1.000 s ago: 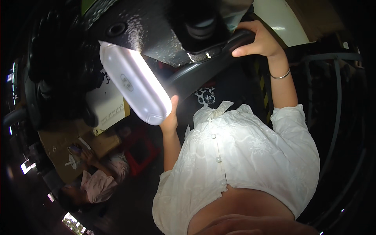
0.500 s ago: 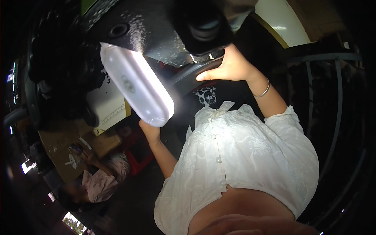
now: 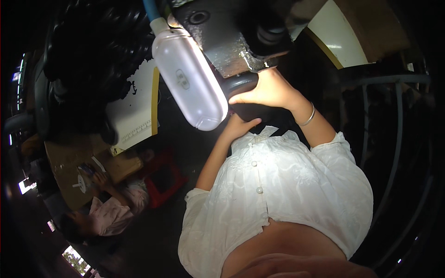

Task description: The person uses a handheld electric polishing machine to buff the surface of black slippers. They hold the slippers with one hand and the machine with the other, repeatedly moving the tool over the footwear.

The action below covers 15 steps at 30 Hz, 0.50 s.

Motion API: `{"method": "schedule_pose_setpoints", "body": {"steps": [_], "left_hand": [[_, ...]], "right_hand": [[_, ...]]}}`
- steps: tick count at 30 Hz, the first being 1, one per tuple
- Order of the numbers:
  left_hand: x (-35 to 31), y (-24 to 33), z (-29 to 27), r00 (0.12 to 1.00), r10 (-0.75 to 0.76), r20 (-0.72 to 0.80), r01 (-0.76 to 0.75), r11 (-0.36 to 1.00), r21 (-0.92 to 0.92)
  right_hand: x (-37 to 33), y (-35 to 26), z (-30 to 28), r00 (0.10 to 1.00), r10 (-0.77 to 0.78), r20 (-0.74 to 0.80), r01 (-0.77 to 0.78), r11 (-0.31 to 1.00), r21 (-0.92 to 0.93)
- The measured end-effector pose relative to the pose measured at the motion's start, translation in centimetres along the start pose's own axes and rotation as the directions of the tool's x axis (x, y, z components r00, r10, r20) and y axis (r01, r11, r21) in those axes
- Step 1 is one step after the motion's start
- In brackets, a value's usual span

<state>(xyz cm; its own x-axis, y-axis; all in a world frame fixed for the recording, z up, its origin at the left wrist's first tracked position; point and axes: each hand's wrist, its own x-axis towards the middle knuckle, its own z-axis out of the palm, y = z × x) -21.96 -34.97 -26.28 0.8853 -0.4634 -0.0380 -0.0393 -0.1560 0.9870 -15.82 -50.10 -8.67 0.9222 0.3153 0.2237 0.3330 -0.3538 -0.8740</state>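
My right hand [image 3: 269,92] reaches up beside a black machine head [image 3: 227,51], its thumb stretched out below a dark curved, shiny part [image 3: 241,82]. Its other fingers are hidden behind the machine. Lower and to the left, my left hand [image 3: 238,126] is near my waist, over dark material whose kind I cannot make out. The left thumb points out to the right; the remaining fingers are mostly hidden. A lit, whitish oblong lamp [image 3: 190,81] on a blue cord [image 3: 150,9] hangs between my view and the work area.
A white board with a ruler scale [image 3: 134,106] lies at left. Beyond it a person [image 3: 116,208] sits near a brown cardboard surface [image 3: 69,171], by a red stool [image 3: 162,197]. A grey metal frame [image 3: 398,116] stands at right; another white panel [image 3: 340,39] is behind.
My left hand has moved right and up, closer to the right hand. The lamp and machine head appear shifted up and right in view. A black-and-white patterned patch between the hands no longer shows.
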Motion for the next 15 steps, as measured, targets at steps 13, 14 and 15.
{"method": "schedule_pose_setpoints", "body": {"steps": [13,14,15], "left_hand": [[2.3,4.7,-5.5,0.874,0.19,-0.448,-0.004,0.923,0.384],[2.1,4.5,-5.5,0.874,0.229,-0.428,-0.02,0.898,0.439],[1.9,4.8,-5.3,0.899,0.195,-0.391,-0.017,0.91,0.414]], "right_hand": [[-4.2,0.9,-6.1,0.984,-0.18,-0.001,0.18,0.983,0.023],[-4.4,0.9,-6.1,0.98,-0.199,-0.017,0.199,0.98,0.02],[-4.7,1.0,-6.4,0.979,-0.203,0.004,0.203,0.979,-0.01]]}}
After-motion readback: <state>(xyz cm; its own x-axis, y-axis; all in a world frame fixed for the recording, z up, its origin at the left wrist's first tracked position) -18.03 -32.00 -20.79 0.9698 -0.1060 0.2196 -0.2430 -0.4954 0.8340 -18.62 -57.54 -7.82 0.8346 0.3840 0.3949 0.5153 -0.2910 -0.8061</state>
